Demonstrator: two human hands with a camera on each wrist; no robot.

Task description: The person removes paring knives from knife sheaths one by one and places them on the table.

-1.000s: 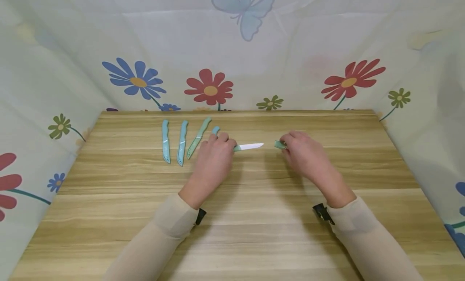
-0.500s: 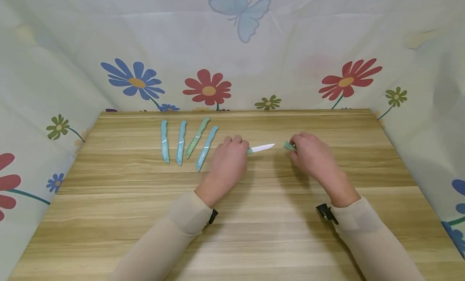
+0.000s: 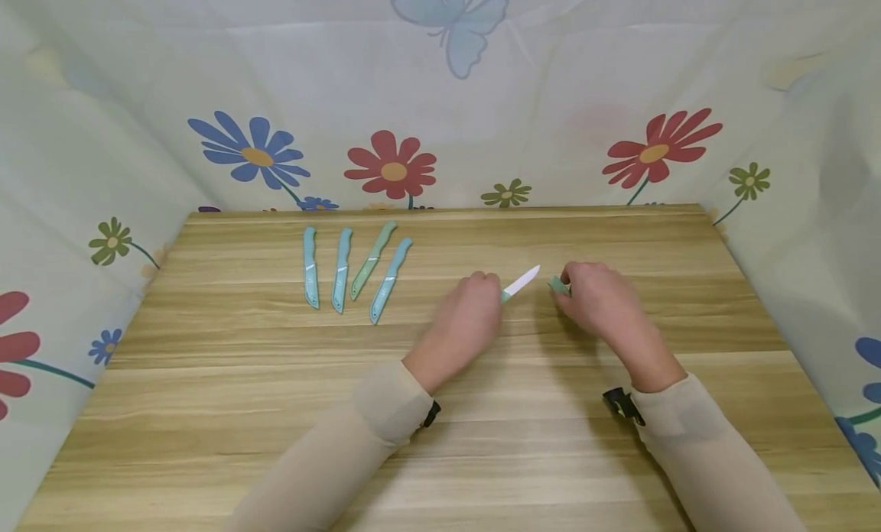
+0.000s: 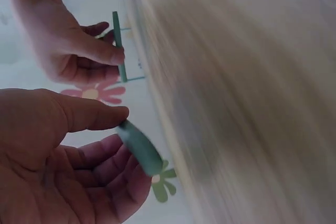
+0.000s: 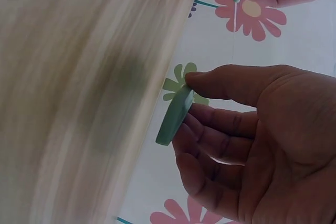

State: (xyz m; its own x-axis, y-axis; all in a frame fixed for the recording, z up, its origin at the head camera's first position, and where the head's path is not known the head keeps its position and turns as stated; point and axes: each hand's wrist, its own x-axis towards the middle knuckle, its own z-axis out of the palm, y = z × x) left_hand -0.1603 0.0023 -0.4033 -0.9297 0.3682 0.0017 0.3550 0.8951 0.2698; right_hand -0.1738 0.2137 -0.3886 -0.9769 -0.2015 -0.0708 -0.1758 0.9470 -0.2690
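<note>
My left hand (image 3: 464, 318) grips a small knife by its green handle (image 4: 140, 148), thumb on one side and fingers on the other. The bare white blade (image 3: 521, 280) points up and right, toward the other hand. My right hand (image 3: 602, 299) pinches a matching green knife sheath (image 5: 176, 116) between thumb and fingers. A short gap separates the blade's tip from the sheath (image 3: 558, 286) in the head view. Both hands are held above the wooden table.
Left of the hands lie sheathed knives, side by side: two blue ones (image 3: 312, 268), a green one (image 3: 374, 261) and a slanted blue one (image 3: 391, 281). The wooden table (image 3: 523, 455) meets a flower-print cloth (image 3: 564, 134) at its back and sides.
My left hand has moved right with the knife, uncovering the slanted blue one, and the blade has tilted further upward. My right hand has shifted slightly right and nearer with the sheath.
</note>
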